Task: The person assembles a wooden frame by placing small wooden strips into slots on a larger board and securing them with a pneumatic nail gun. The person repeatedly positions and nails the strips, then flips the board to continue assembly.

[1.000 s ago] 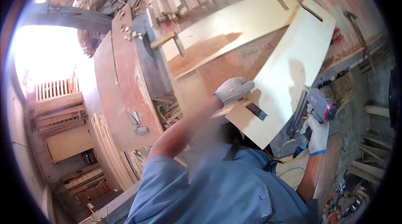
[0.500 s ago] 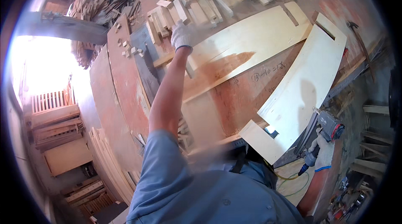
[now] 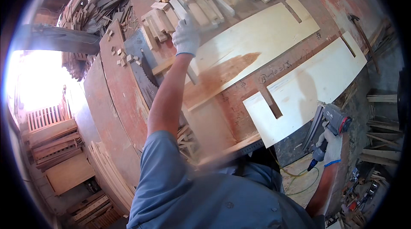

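Note:
My left hand [image 3: 186, 40], in a white knit glove, reaches across the workbench to a pile of pale wood blocks [image 3: 199, 11]. Its fingers are curled at the near end of one block [image 3: 177, 7]; the grip is partly hidden. Low at the right, my gloved right hand [image 3: 330, 145] holds a grey air nail gun [image 3: 336, 118] by its handle. Just beyond the gun lies a pale, curved plywood panel [image 3: 308, 90] with a slot near each end. A similar slotted panel [image 3: 252, 43], stained brown in part, lies farther back.
A hammer [image 3: 361, 36] rests at the right edge of the bench. A toothed saw blade [image 3: 147, 68] and small wood cubes [image 3: 124, 56] lie left of my arm. Yellow air hose [image 3: 295, 174] hangs below the gun. Offcuts [image 3: 107, 2] are heaped at the far left.
The nearer panel has turned and now lies roughly alongside the farther one, no longer overlapping its end. My left hand stays at the blocks. The nail gun remains in my right hand.

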